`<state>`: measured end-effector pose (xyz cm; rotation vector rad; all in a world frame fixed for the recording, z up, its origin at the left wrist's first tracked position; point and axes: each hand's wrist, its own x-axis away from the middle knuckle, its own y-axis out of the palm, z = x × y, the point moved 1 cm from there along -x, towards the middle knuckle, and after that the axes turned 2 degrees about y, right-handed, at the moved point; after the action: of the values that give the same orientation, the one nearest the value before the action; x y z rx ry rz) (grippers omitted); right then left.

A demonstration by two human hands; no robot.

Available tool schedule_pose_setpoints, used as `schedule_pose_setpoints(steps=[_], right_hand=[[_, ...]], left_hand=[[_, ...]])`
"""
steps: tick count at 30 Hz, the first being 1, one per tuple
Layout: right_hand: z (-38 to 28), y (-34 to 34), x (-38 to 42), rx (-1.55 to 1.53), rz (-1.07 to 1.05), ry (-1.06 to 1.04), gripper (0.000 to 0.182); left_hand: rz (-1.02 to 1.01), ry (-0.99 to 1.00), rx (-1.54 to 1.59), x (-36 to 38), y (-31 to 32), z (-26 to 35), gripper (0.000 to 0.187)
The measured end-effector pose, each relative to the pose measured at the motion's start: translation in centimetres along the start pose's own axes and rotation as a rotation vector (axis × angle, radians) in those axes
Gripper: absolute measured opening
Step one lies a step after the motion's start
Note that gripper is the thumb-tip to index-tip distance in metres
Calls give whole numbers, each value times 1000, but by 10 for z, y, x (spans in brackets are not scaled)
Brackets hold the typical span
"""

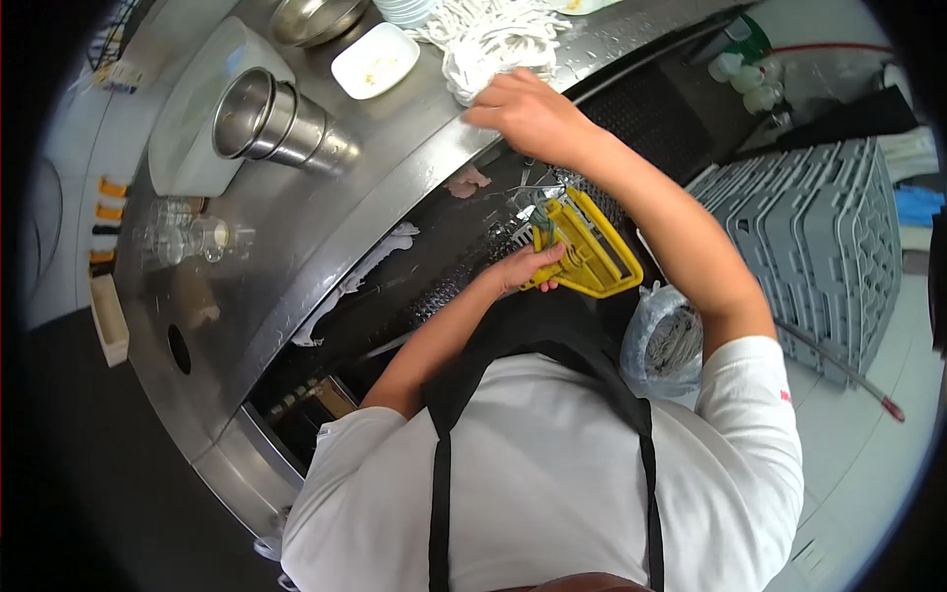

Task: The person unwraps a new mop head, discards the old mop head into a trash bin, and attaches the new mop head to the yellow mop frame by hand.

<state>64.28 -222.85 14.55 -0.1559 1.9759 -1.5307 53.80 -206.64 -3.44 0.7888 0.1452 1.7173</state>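
Gripping the yellow mop clamp [584,249] in my left hand [528,268] over the sink [454,232], fingers clamped on its frame, I rest my right hand [528,111], fingers loosely together, on the white mop strings [493,39] on the wet counter [296,227]; strands could snag or the clamp slip.

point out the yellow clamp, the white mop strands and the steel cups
yellow clamp [590,259], head view, on its slatted yellow frame
white mop strands [485,35], head view, middle of the cord pile
steel cups [268,118], head view, side of the nested stack
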Motion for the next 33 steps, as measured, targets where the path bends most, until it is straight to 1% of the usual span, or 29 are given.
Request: schedule_pose_setpoints(steps=[1,2,4,5,6,7,8,10,12,14,15,16,17,18,19,20,22,24,25,26,27,28,30,31,33], right_hand=[[9,11,-17,105,-39,-131,25],[23,18,-32,263,-31,-228,20],[64,31,-55,352,-89,-289,23],[83,39,-61,373,-44,-368,21],[102,45,-63,396,1,-444,23],[109,51,-64,461,-98,-395,30],[118,53,-58,428,-207,-405,29],[115,22,-54,371,-426,-427,27],[115,-12,-38,218,-404,-292,29],[102,-76,-25,105,-380,-148,31],[98,-105,-17,24,-250,-149,30],[87,-138,-16,14,-213,-90,28],[81,-163,-10,26,-186,28,26],[66,-193,-4,87,-52,107,30],[60,-214,6,178,54,236,30],[34,-225,7,71,208,349,35],[48,-252,31,-285,460,408,41],[41,-267,52,-542,537,531,44],[36,-259,68,-544,639,630,37],[39,-237,84,-511,664,715,29],[46,-224,107,-157,503,681,25],[50,-215,129,179,322,631,25],[23,-194,145,270,168,874,34],[13,-185,153,268,98,1021,31],[1,-178,165,303,116,1096,30]], left_hand=[[14,-3,16,3,3,1,61],[24,-10,33,5,5,1,61],[32,3,43,5,7,-3,61],[36,9,52,6,7,-5,62],[35,14,59,7,7,-5,62],[31,10,61,8,7,-6,62],[24,9,64,10,8,-6,62],[-4,5,66,12,6,-2,61],[-47,-17,62,19,4,0,60],[-47,7,61,25,5,2,61],[-54,10,51,27,3,3,61],[-63,13,40,29,0,4,61],[-54,9,34,31,-3,3,61],[-43,14,50,35,-6,4,61],[-36,14,64,39,-10,6,60],[-35,9,75,44,-13,10,60],[-65,-16,102,55,-22,18,57],[-136,-33,157,61,-34,20,53],[-175,-34,152,61,-37,21,53],[-207,-36,150,63,-41,21,53],[-235,-39,149,65,-42,21,54],[-231,-40,140,63,-40,24,53],[-229,-34,133,56,-42,24,52],[-251,-44,131,52,-47,18,53],[-301,-41,160,47,-50,12,50]])
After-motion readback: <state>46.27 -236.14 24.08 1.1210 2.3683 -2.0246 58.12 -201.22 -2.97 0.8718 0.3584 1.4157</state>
